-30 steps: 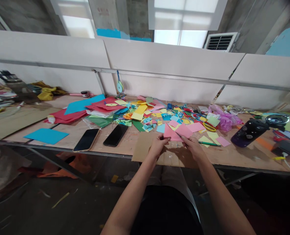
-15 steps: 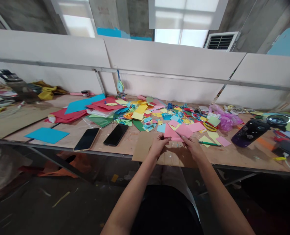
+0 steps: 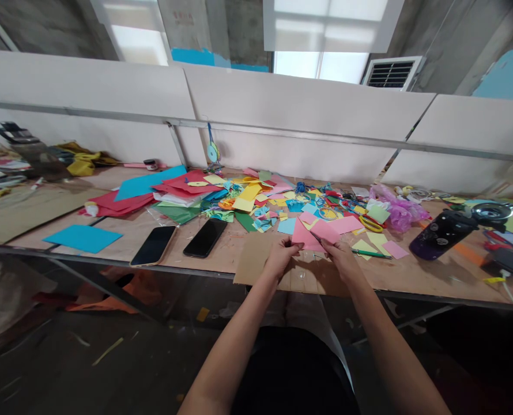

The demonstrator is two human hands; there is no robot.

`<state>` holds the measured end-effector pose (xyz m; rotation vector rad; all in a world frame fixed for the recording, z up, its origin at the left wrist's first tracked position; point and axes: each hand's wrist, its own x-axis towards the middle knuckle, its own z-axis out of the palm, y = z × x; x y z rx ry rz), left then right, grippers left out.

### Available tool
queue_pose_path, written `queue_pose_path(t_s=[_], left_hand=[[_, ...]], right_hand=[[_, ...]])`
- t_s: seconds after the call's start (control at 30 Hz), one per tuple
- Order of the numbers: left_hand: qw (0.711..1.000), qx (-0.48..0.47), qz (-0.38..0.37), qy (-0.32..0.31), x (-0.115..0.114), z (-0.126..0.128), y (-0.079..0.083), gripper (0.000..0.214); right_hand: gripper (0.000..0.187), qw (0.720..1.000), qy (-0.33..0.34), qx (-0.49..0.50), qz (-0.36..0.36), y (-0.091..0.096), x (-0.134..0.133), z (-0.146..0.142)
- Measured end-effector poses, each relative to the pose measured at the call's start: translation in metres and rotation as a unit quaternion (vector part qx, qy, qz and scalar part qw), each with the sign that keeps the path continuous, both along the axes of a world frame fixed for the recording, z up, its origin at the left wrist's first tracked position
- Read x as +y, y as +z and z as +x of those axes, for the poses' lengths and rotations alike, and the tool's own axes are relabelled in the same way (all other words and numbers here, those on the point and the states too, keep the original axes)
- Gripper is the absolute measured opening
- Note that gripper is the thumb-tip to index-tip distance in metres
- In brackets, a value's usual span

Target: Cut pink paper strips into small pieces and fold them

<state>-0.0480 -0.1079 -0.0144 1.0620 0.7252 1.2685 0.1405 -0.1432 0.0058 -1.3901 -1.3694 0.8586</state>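
My left hand (image 3: 281, 257) and my right hand (image 3: 342, 258) are both closed on a pink sheet of paper (image 3: 313, 233), pinching its near edge from either side. The sheet lies over a brown piece of cardboard (image 3: 256, 259) at the front edge of the wooden table (image 3: 433, 276). A thin dark line, perhaps a blade or pen tip, runs from my right fingers across the pink paper; I cannot make out what it is.
Beyond my hands lies a heap of coloured paper scraps (image 3: 265, 204). Two dark phones (image 3: 204, 238) (image 3: 153, 246) lie left of the cardboard, a blue sheet (image 3: 82, 238) further left. A green pen (image 3: 371, 253), yellow scissors (image 3: 370, 223) and a dark bottle (image 3: 440, 233) lie to the right.
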Motion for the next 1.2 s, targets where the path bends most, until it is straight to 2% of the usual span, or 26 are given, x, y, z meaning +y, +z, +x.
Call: queue_pose_path(t_s=[0.1,0.23,0.33,0.43,0.57,0.63,0.73,0.8,0.9,1.03,1.1,1.2], left_hand=[[1.0,-0.009,-0.015,0.005,0.0,-0.001,0.002,0.038],[0.999,-0.028,-0.023,0.03,0.001,-0.001,0.003,0.04],[0.998,-0.04,-0.031,0.042,0.001,-0.002,0.002,0.042],[0.997,-0.038,-0.055,0.043,0.002,-0.003,0.001,0.043],[0.996,-0.047,-0.064,0.043,0.004,-0.003,-0.001,0.043],[0.996,-0.049,-0.064,0.041,0.005,-0.001,-0.002,0.041],[0.996,-0.059,-0.054,0.04,0.006,0.002,-0.004,0.037],[0.996,-0.07,-0.03,0.04,0.005,0.003,-0.004,0.034],[0.997,-0.058,0.005,0.05,0.002,0.002,-0.002,0.029],[0.997,0.019,0.029,0.075,-0.003,0.0,0.003,0.026],[0.996,0.048,0.041,0.066,-0.005,-0.001,0.004,0.031],[0.996,0.06,0.044,0.054,-0.005,-0.002,0.005,0.037]], right_hand=[[0.053,0.999,-0.015,0.028,0.003,-0.001,0.009,0.002],[0.06,0.995,-0.044,-0.084,0.013,0.0,0.039,0.01],[0.05,0.99,-0.061,-0.126,0.015,0.004,0.063,0.016],[0.034,0.987,-0.06,-0.148,0.026,0.013,0.075,0.019],[0.036,0.976,-0.079,-0.172,0.108,0.022,0.063,0.015],[0.037,0.977,-0.045,-0.147,0.147,0.024,0.05,0.008],[0.042,0.982,0.042,-0.096,0.157,0.025,0.031,-0.008],[0.042,0.98,0.063,-0.097,0.164,0.027,0.022,-0.019],[0.038,0.972,0.043,-0.125,0.195,0.031,0.013,-0.032],[0.044,0.969,0.049,-0.111,0.214,0.031,0.007,-0.041],[0.039,0.97,0.065,-0.081,0.218,0.027,0.005,-0.043],[0.02,0.974,0.056,-0.043,0.217,0.02,0.005,-0.043]])
